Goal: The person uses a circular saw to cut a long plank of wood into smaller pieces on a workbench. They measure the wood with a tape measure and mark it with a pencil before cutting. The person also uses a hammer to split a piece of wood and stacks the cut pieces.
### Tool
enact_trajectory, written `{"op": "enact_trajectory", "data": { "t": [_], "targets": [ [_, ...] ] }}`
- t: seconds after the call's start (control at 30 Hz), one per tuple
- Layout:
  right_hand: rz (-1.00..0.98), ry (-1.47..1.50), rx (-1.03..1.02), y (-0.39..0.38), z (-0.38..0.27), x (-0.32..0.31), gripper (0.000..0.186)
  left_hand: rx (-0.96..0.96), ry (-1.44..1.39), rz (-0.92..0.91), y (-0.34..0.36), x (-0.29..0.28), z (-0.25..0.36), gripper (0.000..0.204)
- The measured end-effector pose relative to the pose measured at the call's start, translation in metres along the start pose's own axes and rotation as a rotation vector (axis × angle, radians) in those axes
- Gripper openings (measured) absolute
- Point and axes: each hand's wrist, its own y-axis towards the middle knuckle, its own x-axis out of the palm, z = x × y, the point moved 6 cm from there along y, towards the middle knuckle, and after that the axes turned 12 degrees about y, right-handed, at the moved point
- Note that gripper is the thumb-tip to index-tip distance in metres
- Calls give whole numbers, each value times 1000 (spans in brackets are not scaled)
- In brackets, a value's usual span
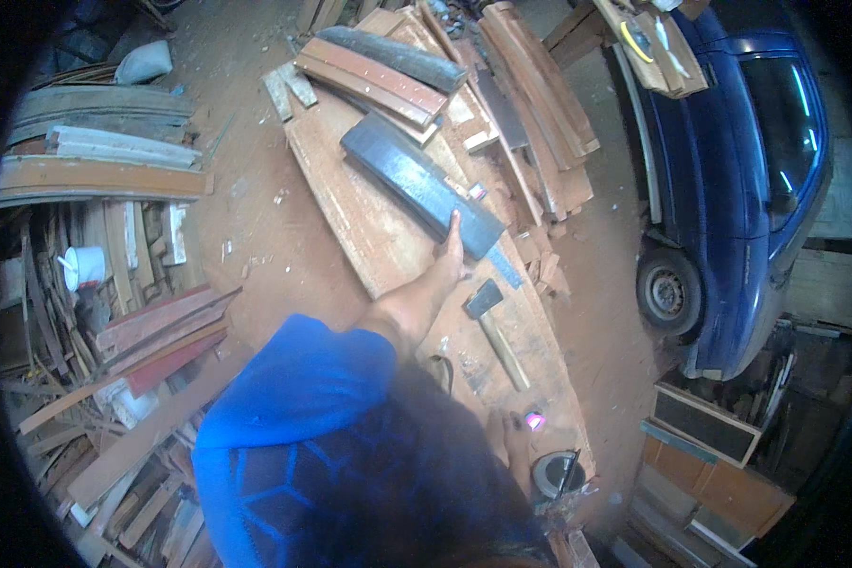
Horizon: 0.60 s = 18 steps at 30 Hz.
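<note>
My left hand (451, 250) grips the near end of a long dark block (398, 170) with a shiny top, thumb on top, lying on a wooden board (331, 208). A bluish strip (506, 270) sticks out beside that end. Below it lies a dark-headed hammer (485, 305) with a wooden handle. My right hand (518, 452) is low by my body, near a small pink round item (535, 421) and a round grey metal object (554, 475); its fingers are unclear.
Stacked planks (379, 66) lie at the board's far end, more (540, 104) to the right. Timber piles (104, 180) and a white bucket (85, 267) are on the left. A blue car (715, 161) stands on the right, with cardboard holding tools (648, 52) at upper right.
</note>
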Motion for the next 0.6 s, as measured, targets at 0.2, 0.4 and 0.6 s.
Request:
{"op": "enact_trajectory", "data": {
  "t": [0.2,0.4,0.6],
  "targets": [
    [45,73,99,-2,36,0,42,97,-391,-13,24,26,-4,118],
    [108,338,179,-24,65,17,29,330,-429,-290,72,-11,67,100],
    [-168,182,98,-57,79,63,24,248,-107,-177,18,-62,158,99]
  ]
}}
